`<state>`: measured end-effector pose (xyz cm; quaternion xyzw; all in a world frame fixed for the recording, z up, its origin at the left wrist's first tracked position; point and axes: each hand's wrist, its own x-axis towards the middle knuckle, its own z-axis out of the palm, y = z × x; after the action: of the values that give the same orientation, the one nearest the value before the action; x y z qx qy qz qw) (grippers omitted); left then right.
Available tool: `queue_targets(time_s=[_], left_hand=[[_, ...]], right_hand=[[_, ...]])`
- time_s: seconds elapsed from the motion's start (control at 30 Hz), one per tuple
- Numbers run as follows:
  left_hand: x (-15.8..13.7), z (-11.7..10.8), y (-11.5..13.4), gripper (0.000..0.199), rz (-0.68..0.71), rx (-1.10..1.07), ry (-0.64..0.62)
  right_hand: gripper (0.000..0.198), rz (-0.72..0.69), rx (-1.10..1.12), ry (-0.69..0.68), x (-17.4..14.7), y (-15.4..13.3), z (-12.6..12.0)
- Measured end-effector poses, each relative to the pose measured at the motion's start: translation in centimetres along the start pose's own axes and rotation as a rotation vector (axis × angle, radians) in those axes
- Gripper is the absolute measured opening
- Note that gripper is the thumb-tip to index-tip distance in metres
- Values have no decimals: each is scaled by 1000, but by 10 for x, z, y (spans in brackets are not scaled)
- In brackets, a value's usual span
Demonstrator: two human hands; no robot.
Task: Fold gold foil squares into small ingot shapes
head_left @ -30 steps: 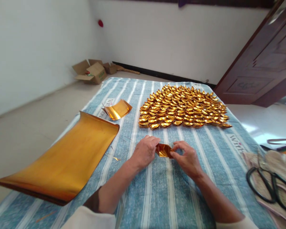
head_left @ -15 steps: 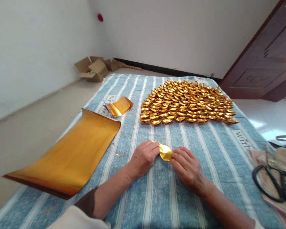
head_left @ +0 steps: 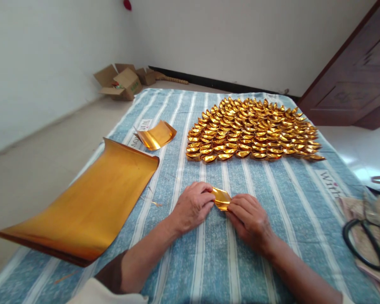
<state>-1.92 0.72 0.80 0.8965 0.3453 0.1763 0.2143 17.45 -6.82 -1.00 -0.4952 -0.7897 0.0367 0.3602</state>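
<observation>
Between my hands is a small folded piece of gold foil paper (head_left: 222, 199), shiny and creased lengthwise, just above or on the striped cloth. My left hand (head_left: 194, 204) pinches its left end with thumb and fingers. At the other end, the fingers of my right hand (head_left: 250, 217) are closed on its lower right corner. Fingers cover both ends of the piece. Beyond my hands stand many folded gold paper ingots (head_left: 250, 131), packed in close rows. To my left lies a large stack of gold foil sheets (head_left: 91, 202), with a smaller curled stack (head_left: 156, 135) behind it.
A blue and white striped cloth (head_left: 174, 270) covers the table. Black-handled scissors (head_left: 367, 245) rest on a brownish fabric item (head_left: 351, 207) at the right edge. Open cardboard boxes (head_left: 123, 82) stand on the floor at the far left. A dark red door (head_left: 345, 88) is at the right.
The foil piece has changed shape: it looks narrower, with a lengthwise crease, and its left tip no longer shows above my left fingers. The view has shifted slightly; both hands keep their grip.
</observation>
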Motion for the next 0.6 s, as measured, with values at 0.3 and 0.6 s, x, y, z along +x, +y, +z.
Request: queue_targets(time_s=[0.3, 0.6], left_hand=[[8, -1, -4, 13, -28, -38, -23], [11, 1, -3, 13, -48, -26, -10]], right_hand=[[19, 223, -5, 20, 10, 0, 2], [21, 255, -106, 24, 14, 3, 5]])
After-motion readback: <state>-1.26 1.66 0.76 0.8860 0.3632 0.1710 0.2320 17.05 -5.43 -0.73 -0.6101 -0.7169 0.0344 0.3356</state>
